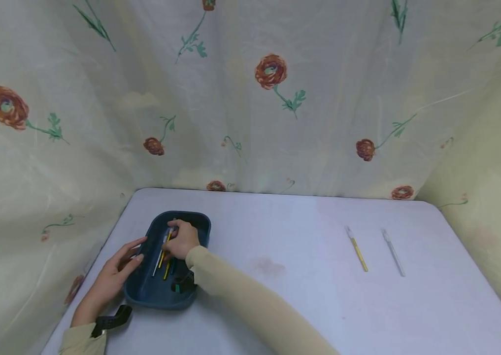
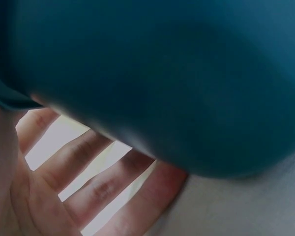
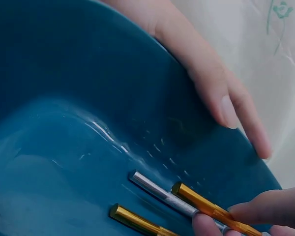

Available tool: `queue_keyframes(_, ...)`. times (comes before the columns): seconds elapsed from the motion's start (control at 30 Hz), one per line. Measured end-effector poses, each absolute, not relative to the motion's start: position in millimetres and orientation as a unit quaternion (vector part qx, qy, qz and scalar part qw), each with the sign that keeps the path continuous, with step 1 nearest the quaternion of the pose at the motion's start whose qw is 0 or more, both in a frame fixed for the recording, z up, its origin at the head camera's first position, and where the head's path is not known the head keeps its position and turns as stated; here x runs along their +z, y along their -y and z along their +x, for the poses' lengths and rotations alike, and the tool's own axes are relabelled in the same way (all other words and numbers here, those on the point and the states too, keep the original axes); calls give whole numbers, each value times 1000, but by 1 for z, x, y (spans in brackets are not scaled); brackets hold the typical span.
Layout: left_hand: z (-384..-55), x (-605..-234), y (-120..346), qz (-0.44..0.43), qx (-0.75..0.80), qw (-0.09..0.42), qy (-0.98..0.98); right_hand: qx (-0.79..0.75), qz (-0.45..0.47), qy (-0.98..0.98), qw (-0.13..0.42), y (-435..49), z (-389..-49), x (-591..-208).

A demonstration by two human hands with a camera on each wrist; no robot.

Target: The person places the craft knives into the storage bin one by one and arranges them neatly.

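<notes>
A dark blue tray (image 1: 157,301) stands on the left of the table. My left hand (image 1: 110,278) holds its left side, thumb over the rim and fingers (image 2: 103,189) spread along the outer wall. Reaching in from the right, my right hand (image 1: 183,240) pinches a gold craft knife (image 3: 195,200) between thumb and fingers, low in the tray. Beside it lie a silver craft knife (image 3: 150,184) and a second gold craft knife (image 3: 136,219), with knurled grips. The ends of these knives are hidden by the right hand in the right wrist view.
On the right half of the white table (image 1: 285,301), a gold craft knife (image 1: 358,252) and a silver craft knife (image 1: 394,254) lie apart, each with a clear capped end. A flowered curtain (image 1: 232,98) hangs behind and at both sides.
</notes>
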State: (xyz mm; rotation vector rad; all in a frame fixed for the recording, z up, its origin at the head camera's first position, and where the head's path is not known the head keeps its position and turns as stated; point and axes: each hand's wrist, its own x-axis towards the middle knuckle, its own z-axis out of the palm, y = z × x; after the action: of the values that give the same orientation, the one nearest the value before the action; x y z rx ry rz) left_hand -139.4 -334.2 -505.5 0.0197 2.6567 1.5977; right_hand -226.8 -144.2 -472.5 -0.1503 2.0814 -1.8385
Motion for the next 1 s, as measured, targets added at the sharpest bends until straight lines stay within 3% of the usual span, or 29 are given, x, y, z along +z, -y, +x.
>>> queue_keyframes(0.43, -142, -502, 332, -3, 510, 26, -860, -613, -63, -772, 157, 153, -231, -478)
queue_keyframes(1.0, -140, -505, 333, -6, 512, 26, -858, -423, -126, -888, 129, 154, -228, -473)
